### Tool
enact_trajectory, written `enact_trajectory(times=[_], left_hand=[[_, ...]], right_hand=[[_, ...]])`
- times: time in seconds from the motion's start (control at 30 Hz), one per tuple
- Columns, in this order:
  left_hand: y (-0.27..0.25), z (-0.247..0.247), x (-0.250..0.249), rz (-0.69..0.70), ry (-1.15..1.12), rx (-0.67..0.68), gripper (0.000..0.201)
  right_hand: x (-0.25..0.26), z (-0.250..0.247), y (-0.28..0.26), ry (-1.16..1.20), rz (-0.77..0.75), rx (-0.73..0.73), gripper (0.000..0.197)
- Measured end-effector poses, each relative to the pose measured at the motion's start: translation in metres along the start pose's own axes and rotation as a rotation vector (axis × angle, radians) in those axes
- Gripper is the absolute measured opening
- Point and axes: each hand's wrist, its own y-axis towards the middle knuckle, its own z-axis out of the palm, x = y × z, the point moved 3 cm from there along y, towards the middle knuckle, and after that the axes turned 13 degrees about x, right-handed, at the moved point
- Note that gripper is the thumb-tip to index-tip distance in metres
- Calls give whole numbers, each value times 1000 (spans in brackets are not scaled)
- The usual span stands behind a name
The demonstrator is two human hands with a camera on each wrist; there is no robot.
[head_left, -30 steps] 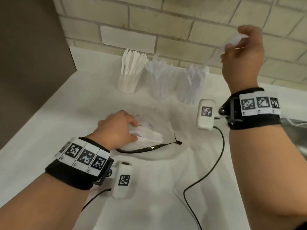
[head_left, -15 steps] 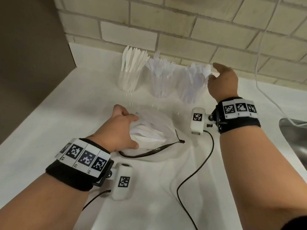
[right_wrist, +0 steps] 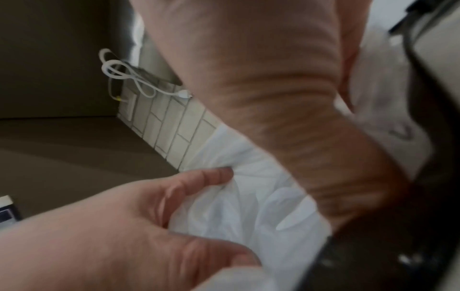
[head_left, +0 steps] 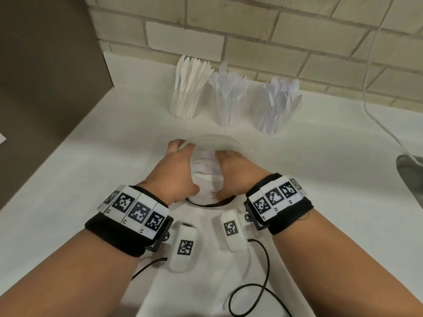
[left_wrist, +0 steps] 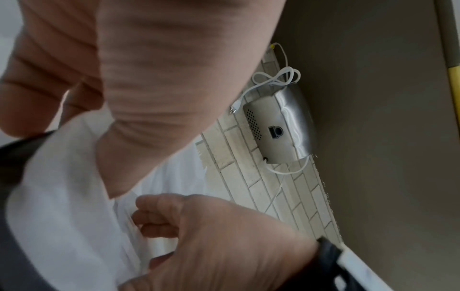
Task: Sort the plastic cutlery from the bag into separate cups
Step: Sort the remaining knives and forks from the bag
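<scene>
A clear bag (head_left: 206, 170) of white plastic cutlery lies on the white counter (head_left: 114, 179), with a dark drawstring at its near edge. My left hand (head_left: 180, 165) grips it from the left. My right hand (head_left: 231, 168) curls round it from the right. In the right wrist view my left hand (right_wrist: 112, 226) pinches the crumpled bag (right_wrist: 236, 206) under my right hand (right_wrist: 261, 78). Against the wall stand three clear cups: knives (head_left: 187, 97), forks (head_left: 229, 104) and spoons (head_left: 274, 108).
A brick wall (head_left: 251, 42) closes the back and a brown panel (head_left: 45, 88) the left. A metal sink edge (head_left: 409, 170) shows at the right, with a white cord (head_left: 375, 106) hanging above. Black camera cables (head_left: 251, 294) trail on the near counter.
My right hand left the spoon cup and came down to the bag, beside my left hand. The left hand stayed on the bag.
</scene>
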Motion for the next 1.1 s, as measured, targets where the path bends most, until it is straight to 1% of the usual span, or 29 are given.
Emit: enact_trajectory(times=[0.03, 0.17, 0.23, 0.3, 0.33, 0.4, 0.5, 0.53, 0.57, 0.7, 0.77, 0.8, 0.9, 0.97, 1.03, 1.1], left_hand=[[0, 0, -1, 1, -13, -7, 103], [-1, -6, -5, -19, -13, -5, 102], [-3, -7, -6, -31, 38, 52, 99], [-7, -3, -7, -71, 118, 146, 101], [-9, -1, -7, -89, 146, 183, 103], [-11, 0, -7, -110, 170, 217, 104], [-12, -3, -6, -113, 185, 197, 103], [-12, -4, -7, -108, 183, 187, 102], [-12, -5, -8, -100, 179, 179, 101], [-11, -8, -10, -85, 166, 170, 100], [-8, -10, -8, -88, 150, 166, 101], [-7, -11, -6, -91, 138, 165, 101], [-4, -12, 4, -105, 100, 176, 105], [-3, -13, 9, -117, 74, 183, 108], [-1, -14, 12, -119, 61, 187, 110], [1, -14, 13, -108, 55, 189, 110]], right_hand=[[-1, 1, 3, -5, 13, 13, 111], [-2, -4, 6, -42, 47, 24, 93], [-3, -3, 6, -49, 70, 20, 99], [-2, -1, 8, -48, 85, 19, 108], [-2, 0, 8, -39, 87, 18, 109], [-3, 0, 8, 0, 86, 19, 104], [-5, 0, 6, 16, 88, 34, 88], [-5, 0, 5, 7, 92, 29, 86], [-4, 1, 5, -1, 91, 16, 88], [-5, 2, 7, 41, 81, 15, 112], [-4, 0, 7, 32, 81, 10, 114], [-4, 0, 6, 21, 78, 10, 109], [-2, 1, 3, 9, 27, 6, 78], [-1, 1, 0, 25, -28, -17, 66], [1, 2, -2, 25, -72, -39, 60], [1, 4, -2, 32, -78, -47, 61]])
